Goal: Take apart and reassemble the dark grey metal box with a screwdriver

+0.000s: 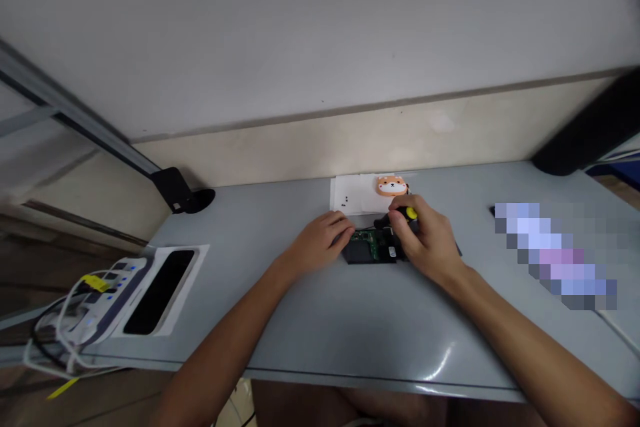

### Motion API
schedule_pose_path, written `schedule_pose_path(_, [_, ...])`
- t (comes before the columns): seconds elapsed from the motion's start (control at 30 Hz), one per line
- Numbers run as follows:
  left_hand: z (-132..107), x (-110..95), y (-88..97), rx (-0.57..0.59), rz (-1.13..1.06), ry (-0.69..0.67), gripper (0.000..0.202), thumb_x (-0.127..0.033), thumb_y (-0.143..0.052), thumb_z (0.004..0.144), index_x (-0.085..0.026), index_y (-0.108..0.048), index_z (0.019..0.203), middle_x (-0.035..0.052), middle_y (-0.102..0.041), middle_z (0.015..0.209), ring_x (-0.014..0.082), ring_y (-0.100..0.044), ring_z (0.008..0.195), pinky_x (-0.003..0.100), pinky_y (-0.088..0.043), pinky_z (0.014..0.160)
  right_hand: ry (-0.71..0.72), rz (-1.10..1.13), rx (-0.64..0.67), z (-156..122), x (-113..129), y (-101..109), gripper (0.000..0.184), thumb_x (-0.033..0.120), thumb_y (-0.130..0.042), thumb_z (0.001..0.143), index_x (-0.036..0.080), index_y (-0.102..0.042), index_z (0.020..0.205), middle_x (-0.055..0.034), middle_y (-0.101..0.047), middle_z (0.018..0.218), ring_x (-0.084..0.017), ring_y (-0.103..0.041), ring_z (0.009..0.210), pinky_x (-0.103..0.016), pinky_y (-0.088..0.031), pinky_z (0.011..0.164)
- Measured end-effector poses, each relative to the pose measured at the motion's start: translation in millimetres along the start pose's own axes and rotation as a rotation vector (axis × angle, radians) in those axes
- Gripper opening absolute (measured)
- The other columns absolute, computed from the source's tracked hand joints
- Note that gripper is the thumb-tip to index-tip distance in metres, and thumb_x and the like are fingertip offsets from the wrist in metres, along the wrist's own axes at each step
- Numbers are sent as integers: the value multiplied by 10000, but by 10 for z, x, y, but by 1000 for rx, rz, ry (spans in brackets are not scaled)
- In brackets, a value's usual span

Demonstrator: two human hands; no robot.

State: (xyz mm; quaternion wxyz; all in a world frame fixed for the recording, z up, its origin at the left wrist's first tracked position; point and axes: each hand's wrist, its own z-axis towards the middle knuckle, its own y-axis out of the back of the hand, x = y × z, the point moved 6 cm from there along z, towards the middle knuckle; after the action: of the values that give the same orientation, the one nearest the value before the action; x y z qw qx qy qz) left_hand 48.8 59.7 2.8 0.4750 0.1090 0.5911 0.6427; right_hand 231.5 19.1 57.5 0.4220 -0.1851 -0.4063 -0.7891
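A small black device with a green circuit board point(371, 245) lies on the grey table point(310, 307). My left hand point(324, 239) rests at its left end, fingers curled down on the board's edge, holding it steady. My right hand point(429, 235) is closed round a screwdriver with a yellow and black handle point(409, 214), its tip pointing down at the right part of the board. Behind the board lies a white sheet of paper point(356, 195) with a few tiny dark screws point(345, 200) on it and an orange animal-face figure point(392, 185).
A white power strip with cables point(103, 293) and a black slab on white paper point(161, 290) sit at the table's left edge. A black lamp base point(187, 197) stands at the back left. A black object point(590, 130) leans at the far right. The wall is close behind.
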Motion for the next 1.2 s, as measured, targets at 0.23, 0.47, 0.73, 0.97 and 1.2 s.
schedule_pose_path(0.23, [2,9,6,-14,-4,-13,330,-281,-390,1104,-183,-693,1019,71,-683,986,204,-652,948,355,-547,895,-20,20,32,-23,-10,-24,146,348,-520,989,231,-585,932,-10,-650,752,-145,-565,600,-275,-416,565])
schedule_pose_path(0.47, [7,47,-33,-46,-2,-25,345,-312,-396,1111,-193,-703,1010,66,-683,998,199,-649,951,351,-544,894,-38,113,27,141,100,-98,101,313,-542,996,239,-598,954,-47,-635,907,-185,-583,803,-325,-474,706])
schedule_pose_path(0.73, [13,70,-41,-85,-61,-22,342,-302,-397,1110,-188,-689,972,58,-670,955,192,-630,929,333,-534,880,-149,433,169,484,55,-452,240,295,-469,1040,274,-571,1256,-44,-609,1022,-169,-597,882,-345,-504,799])
schedule_pose_path(0.97, [17,86,-64,-66,-63,16,365,-336,-375,1116,-202,-691,994,64,-676,986,202,-627,962,348,-530,908,-201,672,35,423,-42,-456,262,506,-590,997,259,-605,910,-13,-595,914,-157,-573,828,-328,-491,753])
schedule_pose_path(1.2, [6,111,-80,-60,-86,33,359,-328,-382,1112,-200,-698,998,66,-681,996,204,-625,959,354,-531,899,-364,926,84,397,-75,-435,297,527,-667,947,301,-661,1140,3,-636,870,-166,-594,830,-327,-481,769])
